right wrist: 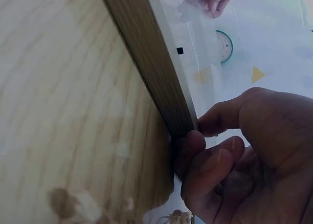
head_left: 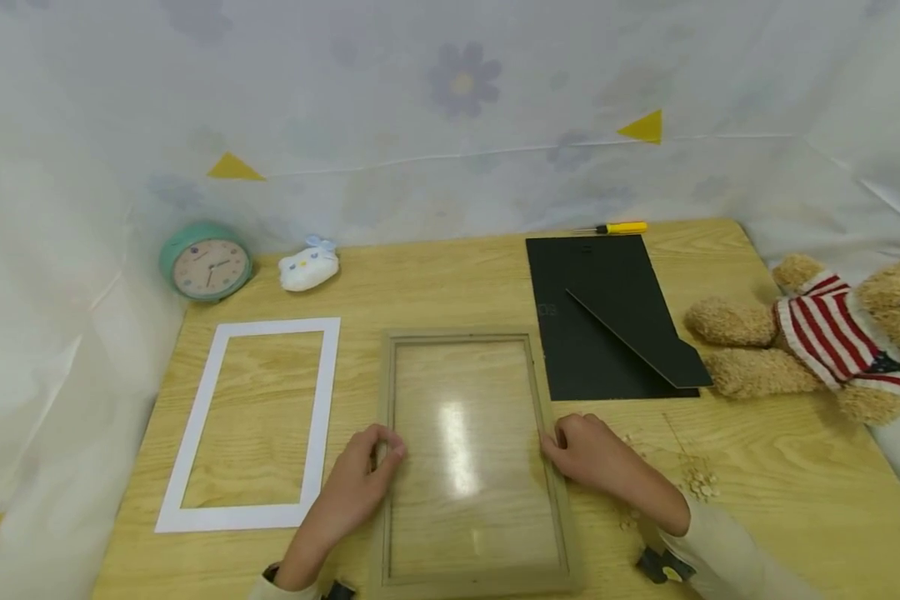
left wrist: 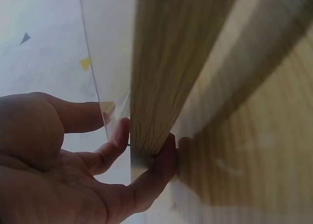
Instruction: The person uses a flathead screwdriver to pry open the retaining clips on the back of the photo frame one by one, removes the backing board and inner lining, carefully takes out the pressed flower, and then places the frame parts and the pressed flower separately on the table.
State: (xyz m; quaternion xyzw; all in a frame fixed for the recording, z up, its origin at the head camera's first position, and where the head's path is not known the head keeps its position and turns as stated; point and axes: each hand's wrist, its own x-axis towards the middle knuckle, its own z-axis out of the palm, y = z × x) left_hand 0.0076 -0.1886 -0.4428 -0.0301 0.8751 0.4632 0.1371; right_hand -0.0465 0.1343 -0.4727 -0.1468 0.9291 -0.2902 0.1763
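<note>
In the head view, a wooden picture frame (head_left: 562, 533) lies in front of me with a clear sheet (head_left: 472, 400) over its opening, catching a bright reflection. My left hand (head_left: 356, 475) pinches the sheet's left edge between thumb and index finger. The left wrist view shows that edge standing apart from the frame (left wrist: 161, 62), with another fingertip against the frame's outer side. Opposite, my right hand (head_left: 588, 450) pinches at the right edge, its thumb on the inner side and its other fingers curled against the frame's side (right wrist: 151, 57).
A white mat border (head_left: 180, 518) lies left; a black backing board (head_left: 570, 358) with a raised stand leg (head_left: 645, 350) lies right. Behind are a clock (head_left: 212, 268), a white plush head (head_left: 309, 268) and a yellow screwdriver (head_left: 624, 227). A teddy bear (head_left: 765, 371) and dried flowers (head_left: 699, 479) lie right.
</note>
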